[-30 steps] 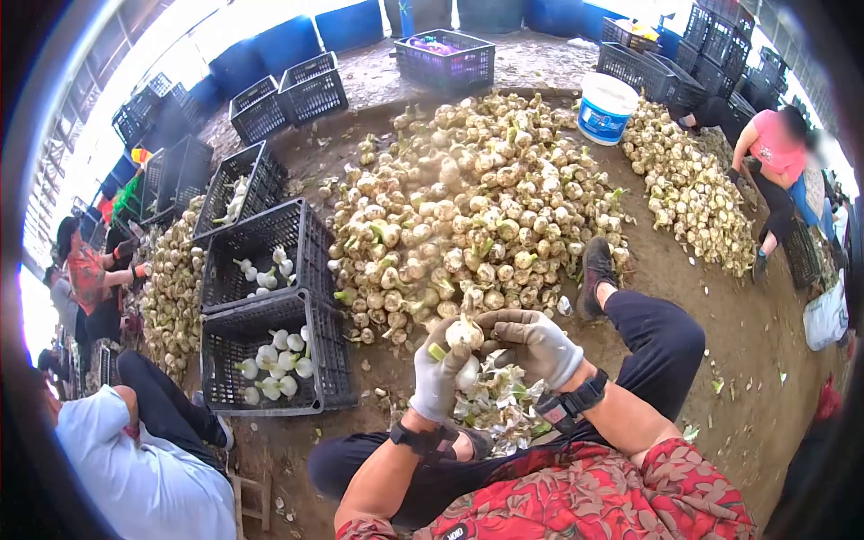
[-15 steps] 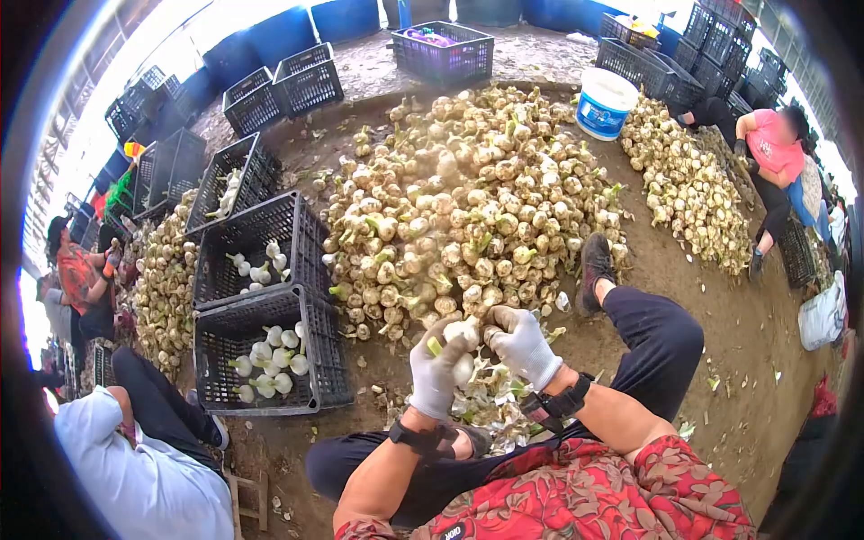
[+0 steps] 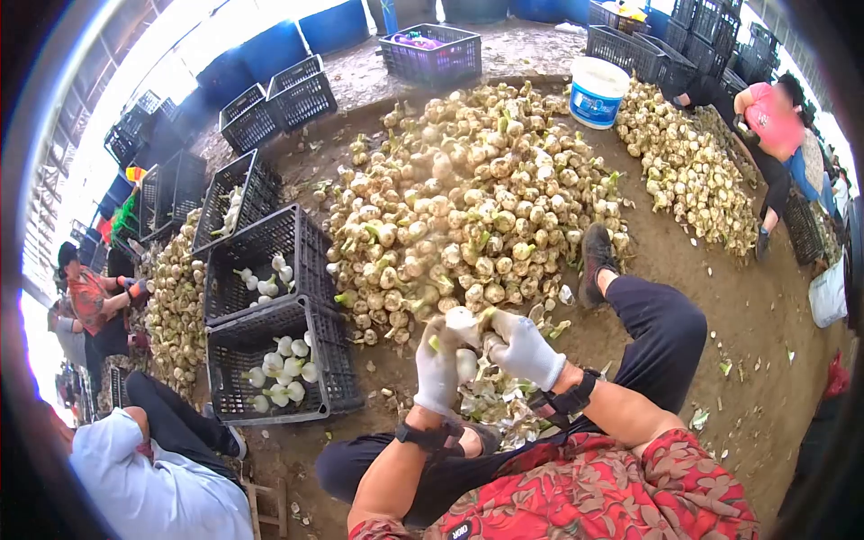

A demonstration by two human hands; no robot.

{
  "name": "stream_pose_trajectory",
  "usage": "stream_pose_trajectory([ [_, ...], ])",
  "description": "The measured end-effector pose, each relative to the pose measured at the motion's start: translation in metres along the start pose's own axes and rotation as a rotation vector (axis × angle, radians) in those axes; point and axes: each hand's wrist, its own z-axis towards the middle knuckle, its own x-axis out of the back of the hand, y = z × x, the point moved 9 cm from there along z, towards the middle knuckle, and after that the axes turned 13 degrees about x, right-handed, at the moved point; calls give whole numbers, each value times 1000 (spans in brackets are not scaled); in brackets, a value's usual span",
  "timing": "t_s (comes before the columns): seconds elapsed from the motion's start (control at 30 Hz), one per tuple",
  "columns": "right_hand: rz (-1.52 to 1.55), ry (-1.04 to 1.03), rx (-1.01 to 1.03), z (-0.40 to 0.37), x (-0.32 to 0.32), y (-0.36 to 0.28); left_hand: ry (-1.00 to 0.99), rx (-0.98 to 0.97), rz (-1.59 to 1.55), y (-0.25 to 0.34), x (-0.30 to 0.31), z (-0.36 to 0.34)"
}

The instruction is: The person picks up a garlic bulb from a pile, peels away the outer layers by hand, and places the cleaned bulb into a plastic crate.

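My left hand (image 3: 436, 371), in a pale work glove, is closed around a garlic bulb (image 3: 462, 322) whose upper side looks white and peeled. A green stem end (image 3: 434, 343) pokes out between its fingers. A second white bulb (image 3: 465, 364) shows against the palm side of that hand. My right hand (image 3: 526, 349), gloved too, has thumb and fingers pinched at the right edge of the upper bulb. Exactly what skin or stem lies in that pinch is partly hidden. Loose garlic skins (image 3: 499, 405) lie on the ground below both hands.
A large heap of unpeeled garlic (image 3: 486, 198) lies ahead. Left of it, a black crate (image 3: 270, 417) holds several white bulbs, with another crate (image 3: 252, 310) behind. A white-and-blue bucket (image 3: 596, 94) stands at the heap's far right. A co-worker in a pale shirt (image 3: 153, 477) sits close on my left.
More white surface shows on the upper bulb now, and my right fingers have shifted slightly along its edge. The view has turned a little, moving the crates rightward.
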Motion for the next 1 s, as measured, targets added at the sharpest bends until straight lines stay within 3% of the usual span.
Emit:
stream_pose_trajectory([
  [0.07,-162,-195,223,1,-10,-29,-44,31,-28,-6,3,6],
  [0.1,-201,-186,253,-1,-12,-25,-94,61,-57,-9,0,8],
  [0.13,-203,-188,254,-2,-10,-25,-94,60,-60,-7,-4,6],
  [0.2,-31,-218,116,-2,-11,-16,-17,-140,43,14,-13,-5],
  [0.27,-79,-218,189,-4,-4,-26,59,-92,141,13,-5,-5],
  [0.33,711,-299,-462,-26,-20,5,-261,268,84,-5,-15,-7],
  [0.47,1291,-3,-626,-31,-18,11,-489,289,-87,-4,-26,-11],
  [0.5,1288,-2,-628,-32,-17,15,-580,347,-178,-4,-31,-15],
  [0.57,1269,54,-580,-21,-7,11,-575,300,-154,-4,-37,-17],
  [0.63,1093,-37,-505,-11,-1,16,-574,254,-124,-1,-38,-16],
  [0.67,1000,-68,-489,-9,0,21,-623,324,-62,-8,-38,-18],
  [0.73,1049,76,-376,1,8,25,-716,461,58,-23,-39,-23],
  [0.77,1095,252,-472,3,22,24,-715,484,182,-24,-44,-31],
  [0.8,1037,251,-427,8,36,32,-743,381,255,-43,-42,-26],
  [0.87,262,-307,-379,16,40,19,-745,367,186,-29,-57,-37],
  [0.9,-561,-671,-11,18,32,49,-750,372,187,-29,-56,-37],
  [0.93,-817,-886,-172,5,35,37,-756,391,216,-30,-52,-36],
  [1.0,-534,-712,59,-5,41,41,-758,401,233,-30,-48,-31],
])
